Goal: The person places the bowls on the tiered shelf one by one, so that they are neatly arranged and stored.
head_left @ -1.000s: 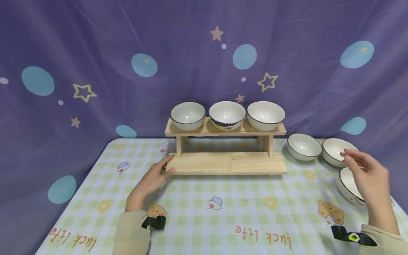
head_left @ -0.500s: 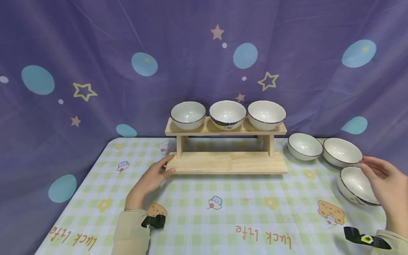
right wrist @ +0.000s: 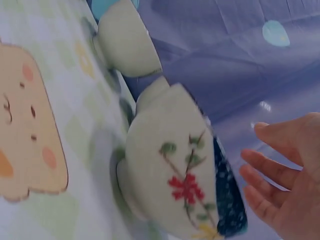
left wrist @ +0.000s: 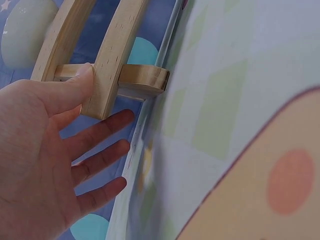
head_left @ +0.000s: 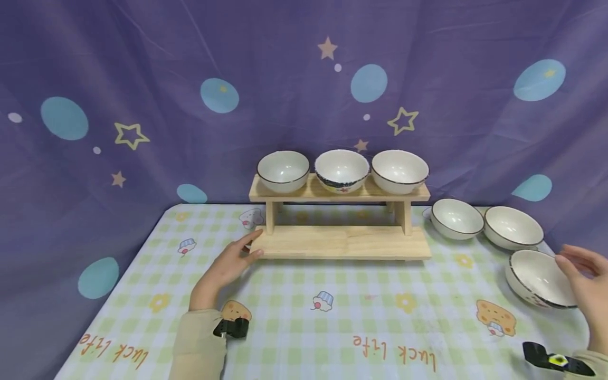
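Note:
My left hand (head_left: 229,264) holds the left end of a two-tier wooden stand (head_left: 339,243), thumb at the front edge of the lower board and index finger toward its back. In the left wrist view the other fingers (left wrist: 102,162) spread loosely beside the board. My right hand (head_left: 589,285) is at the right rim of a white bowl (head_left: 539,277), fingers relaxed and nothing in them. The right wrist view shows this bowl's (right wrist: 170,165) red flower and dark blue band, with a gap between it and the fingertips.
Three bowls line the upper board: a left bowl (head_left: 283,171), a blue-patterned middle bowl (head_left: 342,171) and a right bowl (head_left: 400,171). Two more, a dark-rimmed bowl (head_left: 457,219) and its neighbour bowl (head_left: 513,228), stand right of the stand on the checked tablecloth (head_left: 285,332).
My right hand has moved right and down, away from the back bowl to the rim of the front one, which now shows more fully. The left hand has stayed on the stand.

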`<state>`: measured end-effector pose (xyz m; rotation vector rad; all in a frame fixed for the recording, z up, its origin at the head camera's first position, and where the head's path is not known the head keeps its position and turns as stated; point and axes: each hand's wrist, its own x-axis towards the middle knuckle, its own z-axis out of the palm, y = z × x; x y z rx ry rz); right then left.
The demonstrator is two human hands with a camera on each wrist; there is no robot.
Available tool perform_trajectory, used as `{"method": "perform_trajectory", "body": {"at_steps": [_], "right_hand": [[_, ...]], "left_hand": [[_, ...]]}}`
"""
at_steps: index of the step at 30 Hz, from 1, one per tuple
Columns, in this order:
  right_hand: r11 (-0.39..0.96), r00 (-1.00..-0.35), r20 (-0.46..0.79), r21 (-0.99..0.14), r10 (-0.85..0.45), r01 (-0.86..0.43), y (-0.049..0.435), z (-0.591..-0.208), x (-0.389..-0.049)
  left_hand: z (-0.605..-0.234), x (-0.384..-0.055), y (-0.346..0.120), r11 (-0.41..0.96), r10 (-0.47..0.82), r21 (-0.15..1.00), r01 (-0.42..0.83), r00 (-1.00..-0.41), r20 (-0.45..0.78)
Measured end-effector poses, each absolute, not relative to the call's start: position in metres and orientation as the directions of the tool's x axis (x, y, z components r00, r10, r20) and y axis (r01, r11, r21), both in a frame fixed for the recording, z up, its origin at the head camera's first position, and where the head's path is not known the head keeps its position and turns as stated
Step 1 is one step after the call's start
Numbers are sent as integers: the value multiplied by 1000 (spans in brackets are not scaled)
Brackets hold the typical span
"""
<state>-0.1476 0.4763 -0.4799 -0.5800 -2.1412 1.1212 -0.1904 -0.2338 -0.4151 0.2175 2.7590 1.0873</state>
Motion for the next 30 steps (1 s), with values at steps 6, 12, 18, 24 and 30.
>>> {"method": "perform_trajectory", "body": {"at_steps": [6, 12, 18, 24, 30], "right_hand": [[459, -664, 259, -876, 702, 145, 492, -490, -146], [398, -673, 154, -890, 723, 223, 489, -489, -140], [457, -720, 99, -829, 686, 322, 461, -468, -127], [423, -721, -17, -800, 693, 425, 430, -440, -120], [351, -706, -41, -846, 707, 401, 430, -438, -116]], "left_hand": [[-414, -190, -234, 723, 186, 688, 60, -976, -110], [-414, -190, -234, 718, 189, 694, 59, -975, -112], [-414, -190, -232, 723, 187, 689, 56, -975, -117], [-415, -190, -232, 721, 185, 691, 51, -975, -121], [-415, -190, -232, 716, 192, 695, 61, -975, -113]]}}
